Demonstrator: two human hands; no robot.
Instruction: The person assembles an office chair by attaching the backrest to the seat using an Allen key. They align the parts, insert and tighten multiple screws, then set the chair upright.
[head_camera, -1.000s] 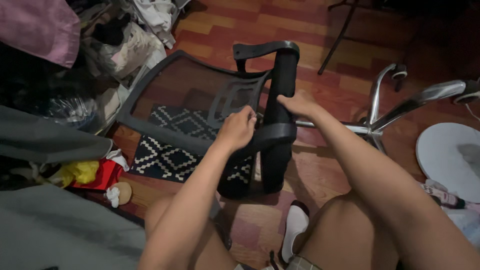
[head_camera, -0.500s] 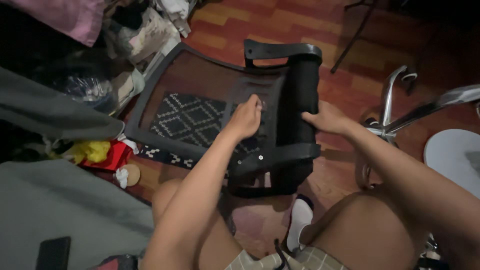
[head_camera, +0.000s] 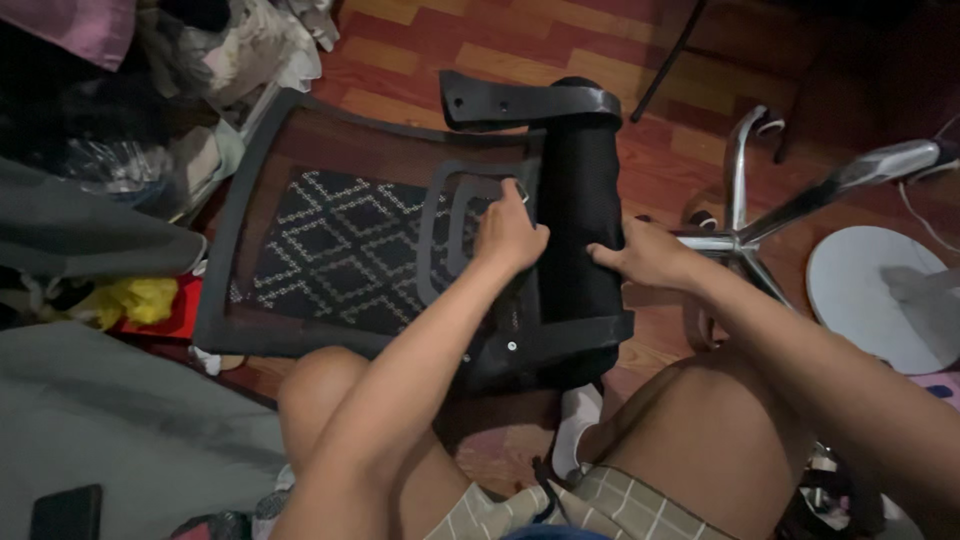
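Observation:
A black mesh chair back (head_camera: 250, 200) lies flat on the wooden floor in front of my knees. A black plastic brace (head_camera: 440, 225) runs across it to an upright black padded cushion (head_camera: 580, 200) with a bracket (head_camera: 520, 105) on top. My left hand (head_camera: 508, 238) rests on the brace with its fingers closed around a small shiny metal piece (head_camera: 522, 188). My right hand (head_camera: 648, 256) grips the right side of the cushion. Both forearms reach forward over my bare knees.
A chrome chair base (head_camera: 740, 235) lies to the right, with a white round disc (head_camera: 870, 300) beyond it. Clothes and bags (head_camera: 200, 60) pile at the upper left. Grey fabric (head_camera: 100, 430) and a dark phone (head_camera: 65, 512) lie lower left. A patterned mat (head_camera: 330, 250) shows through the mesh.
My right hand has slid from the cushion's top down to its right side. My left hand stays on the brace. The view has shifted closer over the chair back.

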